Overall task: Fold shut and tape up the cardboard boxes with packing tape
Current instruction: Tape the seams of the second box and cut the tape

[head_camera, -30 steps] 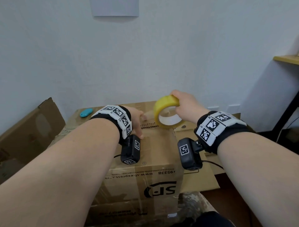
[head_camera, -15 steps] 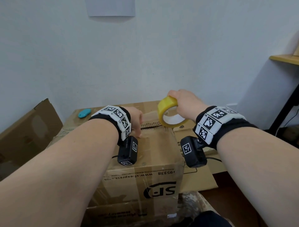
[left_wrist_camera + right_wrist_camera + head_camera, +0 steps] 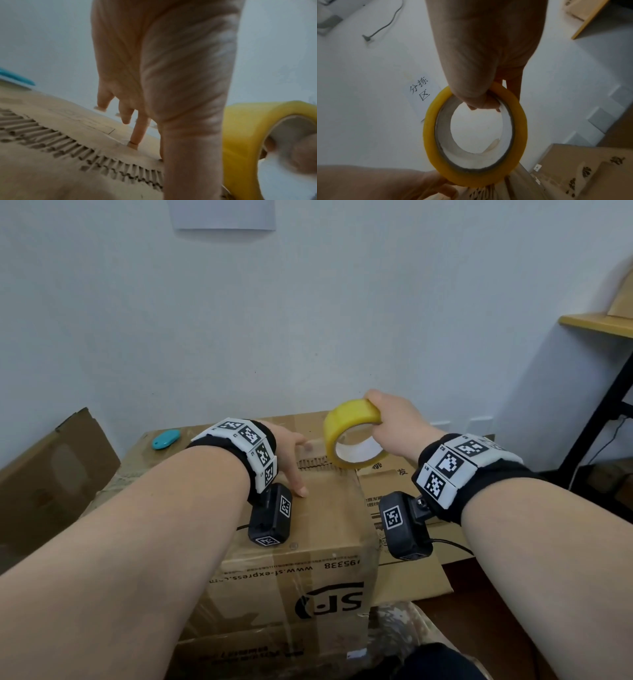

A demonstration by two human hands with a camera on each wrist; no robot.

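While the person's left hand (image 3: 287,455) lies with straight, slightly spread fingers (image 3: 135,135) pressing down on the top of a brown cardboard box printed with a black logo (image 3: 308,570) at the centre of the head view, the right hand (image 3: 394,422) grips one yellow roll of packing tape with a pale cardboard core (image 3: 352,436) just to the right of it. The right thumb is hooked inside the core and the other fingers wrap over the yellow outer rim, so the roll stands on edge, its lowest part at the box's far right top edge; whether it touches the cardboard cannot be told. The top flaps are folded down, and a torn strip of bare corrugation (image 3: 89,152) runs across the top, just in front of the left fingertips. Two black wristbands with white square-patterned markers are worn, one on each wrist. A second, larger brown cardboard box (image 3: 144,460) sits behind on the left, with one small teal oval object (image 3: 166,438) on its top. More flat cardboard (image 3: 404,484) printed with characters lies to the right. One sheet of white paper (image 3: 222,213) hangs on the wall at the upper centre, and one wooden shelf edge (image 3: 596,325) shows at the right.
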